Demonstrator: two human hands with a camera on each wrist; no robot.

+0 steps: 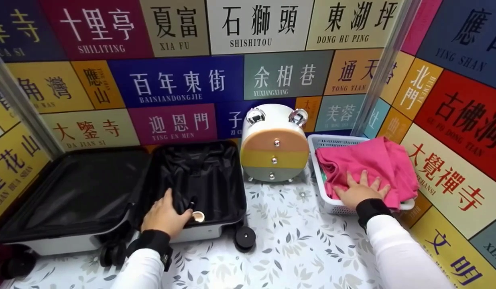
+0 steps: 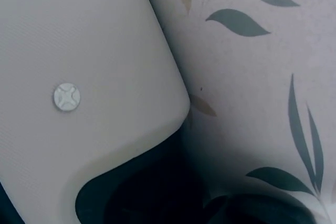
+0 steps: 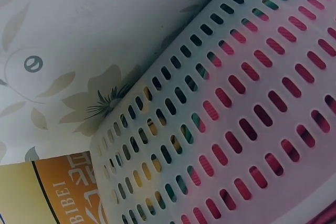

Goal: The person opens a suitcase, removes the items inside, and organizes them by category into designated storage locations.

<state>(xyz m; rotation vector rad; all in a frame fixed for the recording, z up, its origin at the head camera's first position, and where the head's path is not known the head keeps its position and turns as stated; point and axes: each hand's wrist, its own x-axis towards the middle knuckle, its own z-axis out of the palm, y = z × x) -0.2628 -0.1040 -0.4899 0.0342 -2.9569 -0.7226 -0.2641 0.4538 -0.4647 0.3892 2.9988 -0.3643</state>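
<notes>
My right hand (image 1: 360, 190) lies with spread fingers on a folded pink cloth (image 1: 376, 160), on top of a white slotted plastic basket (image 1: 326, 196). In the right wrist view the basket wall (image 3: 236, 103) fills much of the picture, and pink, green and yellow show through its slots. At the near edge of an opened suitcase (image 1: 196, 172) is my left hand (image 1: 165, 214), its thumb apart from the loosely extended fingers and nothing visible in its grasp. A small round pale thing (image 1: 198, 216) is beside the thumb. The suitcase's light outer shell (image 2: 105, 66) fills the left wrist view's left side.
The suitcase's other black-lined half (image 1: 79, 192) lies flat to the left. Between suitcase and basket stands a round white drawer box (image 1: 274, 160) with orange, yellow and grey-green fronts. A suitcase wheel (image 1: 244, 239) sticks out in front. Sign-covered walls (image 1: 175, 80) rise behind the leaf-patterned surface (image 1: 280, 237).
</notes>
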